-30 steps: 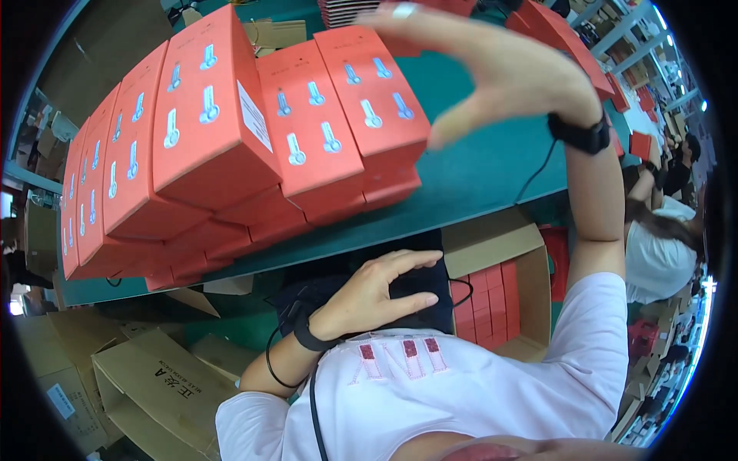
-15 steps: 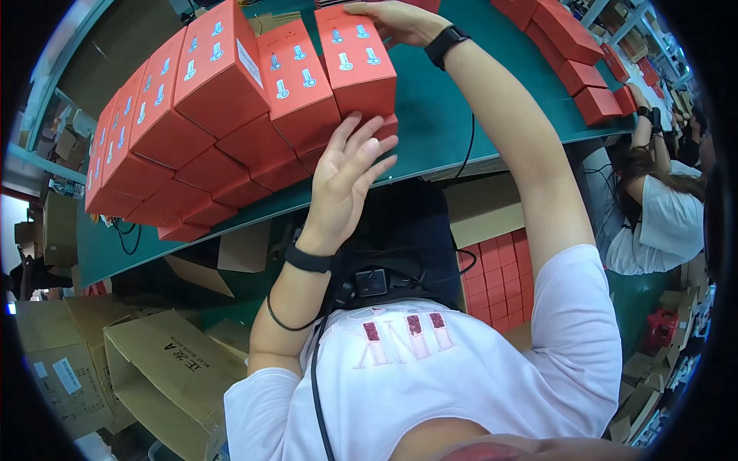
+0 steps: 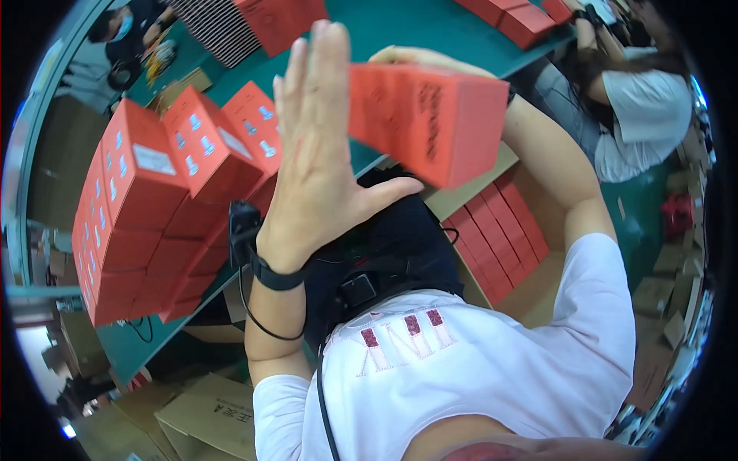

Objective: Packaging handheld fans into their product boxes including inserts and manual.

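Observation:
A long red cardboard box (image 3: 419, 115) is held up between my body and the green table, its printed side toward me and one end slanting to the right. My right hand (image 3: 423, 57) grips it from the far side, with its fingers mostly hidden behind the box. My left hand (image 3: 311, 146) is upright at the box's left end, fingers stretched and thumb apart; whether the palm touches the box cannot be made out. To the left, similar red boxes (image 3: 146, 184) with small blue-and-white pictures stand stacked on the table.
Below the table edge stands an open carton (image 3: 550, 296) holding rows of red boxes (image 3: 500, 238). Brown cartons (image 3: 211, 415) lie at the lower left. More red boxes and a striped dark bundle (image 3: 215, 31) sit along the green table (image 3: 369, 38). Two people are nearby.
My right hand has lifted the red box off the stack's right end and brought it rightward and closer, turned over. My left hand has risen with straightened fingers. The view has swung right.

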The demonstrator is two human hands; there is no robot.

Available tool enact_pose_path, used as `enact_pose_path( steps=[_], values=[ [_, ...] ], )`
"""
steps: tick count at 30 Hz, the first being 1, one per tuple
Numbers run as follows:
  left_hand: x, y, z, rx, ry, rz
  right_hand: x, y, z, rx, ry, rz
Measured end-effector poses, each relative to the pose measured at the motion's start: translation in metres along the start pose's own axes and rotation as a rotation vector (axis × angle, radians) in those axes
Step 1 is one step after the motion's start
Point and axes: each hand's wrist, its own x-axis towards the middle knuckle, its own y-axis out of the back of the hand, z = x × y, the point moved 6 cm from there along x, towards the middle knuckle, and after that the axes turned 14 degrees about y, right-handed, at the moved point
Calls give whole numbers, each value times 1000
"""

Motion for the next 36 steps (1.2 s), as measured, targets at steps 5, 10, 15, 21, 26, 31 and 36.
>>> enact_pose_path(
  steps=[5,10,15,21,26,31,36],
  values=[
    [10,-38,24,-233,-174,-234,-46,-22,-11,552,-74,24],
    [13,-55,10,-271,-88,-149,-63,35,33,195,-372,413],
    [16,-65,-10,-252,82,-7,-88,29,-86,-534,-65,518],
    [18,-78,-7,-147,73,41,-82,-2,-86,-654,-125,425],
    [17,-87,-2,-71,35,-8,-86,4,-82,-666,-169,385],
    [19,-94,5,-25,4,-87,-90,10,-85,-772,-280,298],
    [19,-102,17,50,-60,-189,-103,14,-67,-702,-413,246]
  ],
)
